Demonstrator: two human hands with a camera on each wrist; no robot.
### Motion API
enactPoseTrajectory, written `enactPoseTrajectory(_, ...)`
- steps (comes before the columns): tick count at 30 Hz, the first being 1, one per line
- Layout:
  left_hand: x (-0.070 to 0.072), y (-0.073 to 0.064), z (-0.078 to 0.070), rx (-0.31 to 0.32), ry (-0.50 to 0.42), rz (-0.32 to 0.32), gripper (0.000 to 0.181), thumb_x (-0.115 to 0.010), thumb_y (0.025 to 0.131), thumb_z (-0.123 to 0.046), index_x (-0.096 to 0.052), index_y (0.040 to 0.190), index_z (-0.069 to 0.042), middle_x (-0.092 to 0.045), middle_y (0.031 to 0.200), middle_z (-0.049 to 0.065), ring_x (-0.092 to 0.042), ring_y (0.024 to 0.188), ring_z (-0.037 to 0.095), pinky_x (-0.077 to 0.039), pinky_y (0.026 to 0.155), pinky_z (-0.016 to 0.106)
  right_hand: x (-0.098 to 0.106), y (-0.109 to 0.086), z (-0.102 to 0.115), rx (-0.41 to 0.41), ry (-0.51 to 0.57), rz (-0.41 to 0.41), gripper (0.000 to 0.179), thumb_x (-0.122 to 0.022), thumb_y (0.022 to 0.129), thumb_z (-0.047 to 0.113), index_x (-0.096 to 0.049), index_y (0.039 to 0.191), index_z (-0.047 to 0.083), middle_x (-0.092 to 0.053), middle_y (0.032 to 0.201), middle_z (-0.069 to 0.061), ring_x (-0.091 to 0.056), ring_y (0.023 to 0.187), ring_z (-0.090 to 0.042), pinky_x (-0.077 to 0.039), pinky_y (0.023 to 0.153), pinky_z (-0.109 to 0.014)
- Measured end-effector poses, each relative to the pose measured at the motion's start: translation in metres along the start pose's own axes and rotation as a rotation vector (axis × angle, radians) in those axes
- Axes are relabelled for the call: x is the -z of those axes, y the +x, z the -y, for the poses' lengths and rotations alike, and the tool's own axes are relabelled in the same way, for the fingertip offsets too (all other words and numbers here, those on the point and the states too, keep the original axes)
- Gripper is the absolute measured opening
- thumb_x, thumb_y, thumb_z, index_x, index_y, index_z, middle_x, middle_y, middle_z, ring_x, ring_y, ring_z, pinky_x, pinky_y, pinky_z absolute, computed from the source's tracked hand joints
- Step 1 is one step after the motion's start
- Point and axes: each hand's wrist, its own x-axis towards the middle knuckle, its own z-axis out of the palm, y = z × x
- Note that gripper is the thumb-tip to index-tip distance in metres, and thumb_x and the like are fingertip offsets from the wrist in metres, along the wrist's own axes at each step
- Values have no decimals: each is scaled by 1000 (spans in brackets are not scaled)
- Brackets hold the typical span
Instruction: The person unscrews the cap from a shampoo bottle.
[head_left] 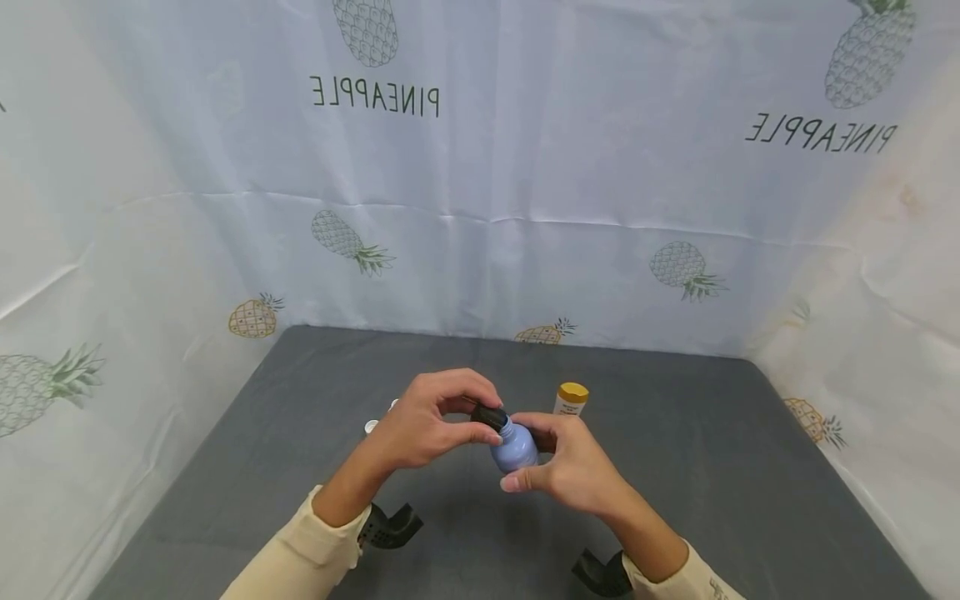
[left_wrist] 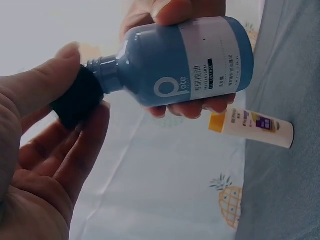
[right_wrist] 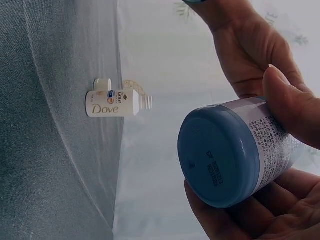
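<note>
In the head view my right hand (head_left: 573,467) grips the body of a small blue shampoo bottle (head_left: 515,450), which is tilted with its neck toward the left hand. My left hand (head_left: 420,425) pinches a black cap (head_left: 489,417) at the bottle's mouth between thumb and fingers. Threads on the neck (left_wrist: 107,72) show in the left wrist view, and the cap sits askew beside them. Whether cap and neck touch, I cannot tell. The bottle's round base (right_wrist: 212,162), with a printed date, faces the right wrist camera.
A white bottle with a yellow cap (head_left: 572,398) stands behind the right hand. An uncapped white Dove bottle (right_wrist: 112,103) stands near a small white cap (right_wrist: 102,84), both mostly behind the left hand in the head view. Pineapple-print curtains (head_left: 480,150) border the grey table (head_left: 660,433).
</note>
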Motion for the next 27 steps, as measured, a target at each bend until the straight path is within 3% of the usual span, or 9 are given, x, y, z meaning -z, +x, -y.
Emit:
enactPoseTrajectory(5, 1, -1, -1, 32, -2, -14, 31, -89, 79, -1, -70, 104, -6, -68, 108, 13, -70, 94, 15, -65, 87, 32, 0, -1, -1, 2, -5, -4, 63, -93, 79, 21, -68, 134, 2, -72, 125, -16, -74, 100, -20, -62, 83, -31)
enactPoseTrajectory(10, 2, -4, 2, 35, -61, 16, 30, -83, 86, 1, -72, 114, 1, -64, 112, 16, -68, 98, 16, -64, 90, 34, 0, -1, -2, 7, -14, -2, 64, -93, 78, 21, -68, 134, 2, -73, 124, -16, -74, 101, -21, -62, 84, -31)
enactPoseTrajectory(15, 5, -7, 8, -12, -48, 64, 29, -72, 95, 2, -71, 123, 6, -67, 118, 23, -68, 95, 10, -65, 83, 31, -1, -2, -3, 4, -27, -11, 65, -93, 77, 21, -68, 133, 2, -74, 122, -15, -74, 100, -20, -61, 84, -27)
enactPoseTrajectory(21, 9, -9, 14, -56, -14, 83, 26, -65, 100, 0, -72, 124, 7, -70, 118, 22, -69, 101, 17, -63, 86, 31, -1, -2, -4, 18, -15, -8, 65, -93, 78, 22, -67, 134, 1, -74, 122, -16, -74, 100, -20, -61, 83, -29)
enactPoseTrajectory(27, 6, -10, 17, 2, -50, 61, 25, -65, 101, -7, -70, 124, 2, -68, 118, 20, -69, 98, 17, -63, 88, 31, -1, -3, -5, 10, -11, -18, 65, -93, 77, 21, -68, 133, 0, -74, 121, -17, -75, 99, -20, -62, 84, -32)
